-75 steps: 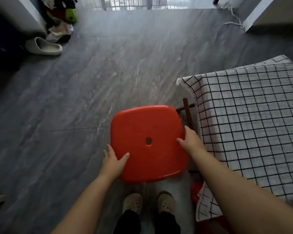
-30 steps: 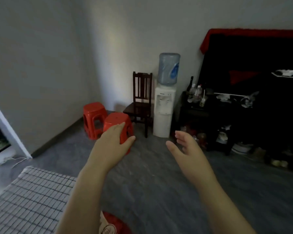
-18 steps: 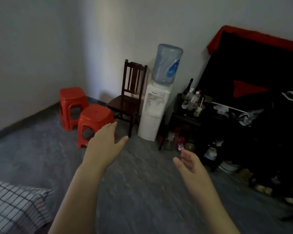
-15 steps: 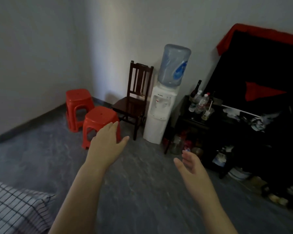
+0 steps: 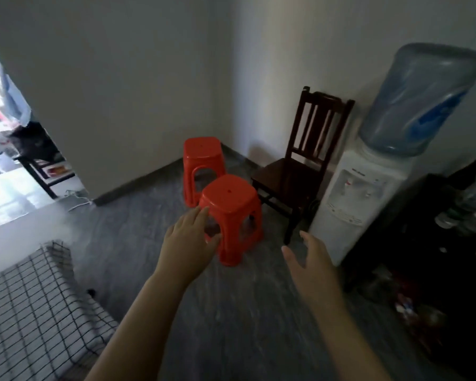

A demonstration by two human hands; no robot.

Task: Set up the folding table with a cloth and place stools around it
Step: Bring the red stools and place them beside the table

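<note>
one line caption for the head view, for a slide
Both open hands, left and right, reach toward the nearer red plastic stool beside a dark wooden chair.

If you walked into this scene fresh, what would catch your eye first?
Two red stools, the near stool and the far stool, glow in the grey corner beside a dark chair. Both open hands, left hand and right hand, reach toward them, empty. A water dispenser stands right.

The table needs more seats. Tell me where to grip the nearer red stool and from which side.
Grip the nearer red stool by opposite edges of its square seat, coming from above with the left hand and right hand, both open. It stands upright, the top unobstructed; the wooden chair crowds its right.
</note>
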